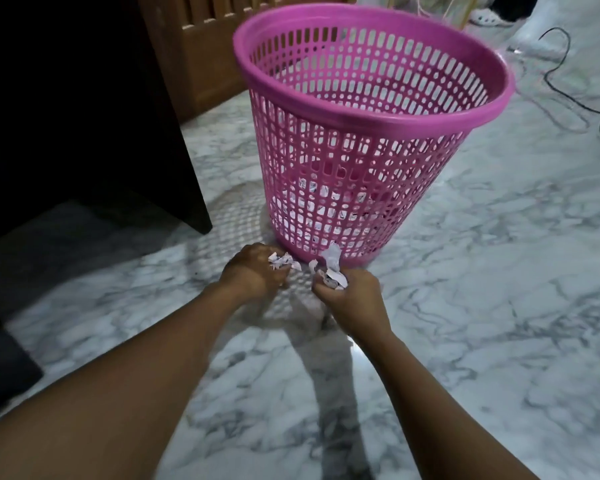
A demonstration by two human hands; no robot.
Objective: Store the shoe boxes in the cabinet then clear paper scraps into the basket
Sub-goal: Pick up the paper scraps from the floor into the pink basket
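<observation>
White marble floor [499,271] with grey veins spreads under me, with the lattice shadow of the pink basket [371,114] lying across it. The basket stands upright on the floor just ahead of my hands. Through the holes low in its wall I can see loose paper [326,209] already lying at the bottom.

My left hand [253,271] is down near the floor with the fingers curled round a small bunch of scraps [281,262] — white bits stick out past my knuckles, close to the basket's foot. My right hand [354,299] is just beside it, apart from it by a narrow gap, and grips a bigger wad of scraps [330,271]. One torn piece stands up in front of the basket's base. Both bunches are outside the basket, at the level of its bottom edge.

To the left rises a dark cabinet [66,116] — its corner meets the floor near the basket. Behind that stands a slatted wooden panel [201,46]. A black cable [568,81] winds over the floor at the far right.
</observation>
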